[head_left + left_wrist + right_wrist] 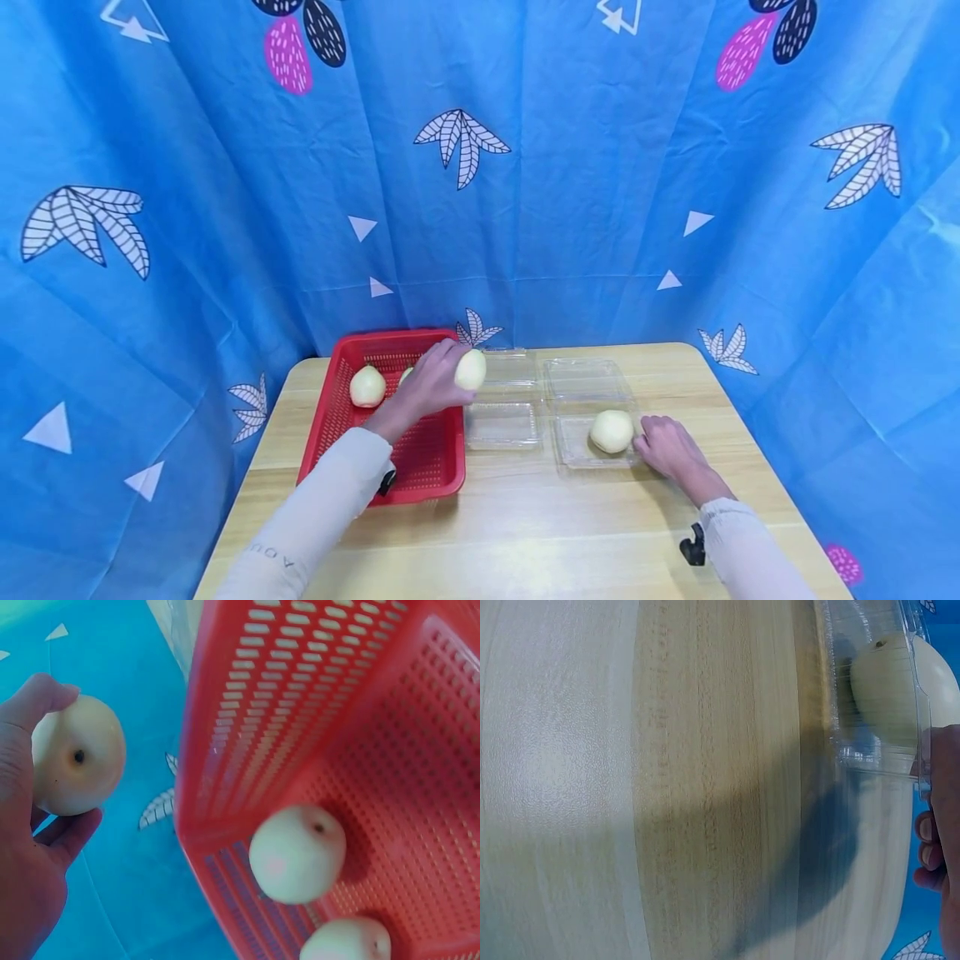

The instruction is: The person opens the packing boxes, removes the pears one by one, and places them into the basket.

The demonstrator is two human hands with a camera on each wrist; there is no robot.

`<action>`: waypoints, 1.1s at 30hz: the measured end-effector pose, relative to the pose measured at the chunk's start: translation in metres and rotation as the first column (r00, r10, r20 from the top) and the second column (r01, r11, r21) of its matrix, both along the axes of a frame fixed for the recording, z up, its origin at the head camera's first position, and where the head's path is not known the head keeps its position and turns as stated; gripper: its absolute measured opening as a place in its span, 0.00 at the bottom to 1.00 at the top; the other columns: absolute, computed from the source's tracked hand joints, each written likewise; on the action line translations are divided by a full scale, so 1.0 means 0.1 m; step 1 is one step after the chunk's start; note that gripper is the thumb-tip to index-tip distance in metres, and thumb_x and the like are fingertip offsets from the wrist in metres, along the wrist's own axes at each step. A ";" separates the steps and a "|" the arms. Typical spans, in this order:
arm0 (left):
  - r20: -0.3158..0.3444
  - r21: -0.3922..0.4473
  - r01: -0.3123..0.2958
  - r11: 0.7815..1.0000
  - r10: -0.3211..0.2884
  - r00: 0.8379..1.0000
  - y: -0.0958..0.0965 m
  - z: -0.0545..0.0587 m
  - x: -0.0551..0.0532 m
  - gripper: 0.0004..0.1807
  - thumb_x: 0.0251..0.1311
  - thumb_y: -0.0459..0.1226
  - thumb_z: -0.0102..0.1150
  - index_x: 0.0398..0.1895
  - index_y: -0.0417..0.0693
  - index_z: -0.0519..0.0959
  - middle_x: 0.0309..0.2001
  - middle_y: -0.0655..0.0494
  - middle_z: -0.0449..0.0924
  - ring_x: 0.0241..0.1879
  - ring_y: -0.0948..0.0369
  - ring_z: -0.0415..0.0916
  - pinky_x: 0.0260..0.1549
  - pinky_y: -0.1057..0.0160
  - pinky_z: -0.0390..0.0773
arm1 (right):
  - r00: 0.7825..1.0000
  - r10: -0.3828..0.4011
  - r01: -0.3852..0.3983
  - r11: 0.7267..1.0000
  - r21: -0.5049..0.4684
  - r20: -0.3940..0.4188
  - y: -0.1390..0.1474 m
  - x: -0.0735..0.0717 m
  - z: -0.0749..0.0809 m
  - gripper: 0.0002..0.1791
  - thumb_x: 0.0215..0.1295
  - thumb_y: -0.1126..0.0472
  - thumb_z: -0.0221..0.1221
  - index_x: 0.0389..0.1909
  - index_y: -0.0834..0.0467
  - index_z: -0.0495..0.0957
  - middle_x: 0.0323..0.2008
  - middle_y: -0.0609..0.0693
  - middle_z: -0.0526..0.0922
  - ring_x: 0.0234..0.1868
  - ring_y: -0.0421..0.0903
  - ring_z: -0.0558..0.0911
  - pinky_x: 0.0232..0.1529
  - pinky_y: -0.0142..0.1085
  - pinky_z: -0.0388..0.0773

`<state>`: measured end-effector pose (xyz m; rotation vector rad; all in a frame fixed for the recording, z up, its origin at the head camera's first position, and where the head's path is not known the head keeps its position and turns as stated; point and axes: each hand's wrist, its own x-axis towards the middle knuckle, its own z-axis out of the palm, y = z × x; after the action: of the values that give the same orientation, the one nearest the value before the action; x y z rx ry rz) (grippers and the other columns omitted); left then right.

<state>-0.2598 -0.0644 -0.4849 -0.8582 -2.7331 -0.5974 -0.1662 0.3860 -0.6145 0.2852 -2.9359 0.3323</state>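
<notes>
My left hand (433,385) holds a round pale yellow fruit (471,370) above the right side of the red basket (457,467). In the left wrist view, thumb and fingers curl round this fruit (82,761), its dark dimple showing. A second pale fruit (612,432) sits in the bottom half of an opened clear plastic container (573,450) on the right. My right hand (667,446) is at that container's right edge. The right wrist view shows this hand (946,802) pinching the container's rim (924,750) beside the fruit, other fingers curled below.
Inside the basket lie a pale fruit (367,387) and another (407,375) partly hidden behind my left hand. Another opened clear container (502,427) stands between basket and right container. Both lids fold back toward the blue curtain (555,250) behind the wooden table (525,517).
</notes>
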 end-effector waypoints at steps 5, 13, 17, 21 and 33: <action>-0.018 0.004 -0.027 1.000 0.027 0.999 -0.16 0.02 -0.02 0.42 0.39 0.50 0.77 0.62 0.45 0.79 0.51 0.48 0.81 0.50 0.52 0.79 0.49 0.49 0.86 | 1.000 0.000 0.000 1.000 -0.005 -0.005 0.00 0.01 0.00 0.12 0.61 0.64 0.58 0.22 0.53 0.66 0.20 0.47 0.68 0.24 0.45 0.67 0.27 0.39 0.70; 0.014 0.046 -0.077 0.996 0.076 0.997 -0.38 0.00 0.00 0.39 0.40 0.48 0.76 0.60 0.46 0.79 0.51 0.50 0.81 0.49 0.54 0.79 0.48 0.48 0.85 | 1.000 0.000 0.000 1.000 -0.002 -0.014 -0.02 0.01 0.03 0.13 0.60 0.65 0.58 0.21 0.53 0.65 0.19 0.47 0.67 0.24 0.45 0.67 0.27 0.39 0.70; 0.037 0.032 -0.105 0.994 0.104 0.994 -0.51 -0.03 0.01 0.40 0.38 0.47 0.78 0.61 0.46 0.79 0.50 0.51 0.80 0.47 0.54 0.78 0.46 0.49 0.84 | 1.000 0.001 -0.001 1.000 -0.001 -0.006 -0.02 0.01 0.04 0.13 0.60 0.66 0.58 0.20 0.53 0.65 0.19 0.48 0.67 0.24 0.46 0.67 0.27 0.39 0.70; 0.086 0.018 -0.132 0.991 0.130 0.988 -0.64 -0.06 0.01 0.42 0.37 0.47 0.81 0.61 0.48 0.78 0.49 0.52 0.79 0.46 0.55 0.77 0.45 0.50 0.85 | 1.000 -0.003 0.003 1.000 0.006 0.009 -0.02 0.02 0.04 0.13 0.60 0.65 0.58 0.21 0.53 0.65 0.19 0.48 0.67 0.24 0.46 0.67 0.27 0.40 0.70; 0.128 -0.028 -0.141 0.990 0.143 0.981 -0.97 -0.12 0.02 0.44 0.37 0.51 0.83 0.61 0.47 0.78 0.49 0.51 0.79 0.46 0.55 0.77 0.44 0.51 0.87 | 1.000 -0.004 0.005 1.000 0.023 -0.013 -0.02 0.03 0.02 0.13 0.60 0.65 0.58 0.21 0.53 0.66 0.19 0.48 0.67 0.24 0.46 0.67 0.28 0.40 0.71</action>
<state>-0.2582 -0.1618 -0.4967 -0.6415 -2.8900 -0.6193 -0.1636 0.3837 -0.6123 0.2830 -2.9285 0.2952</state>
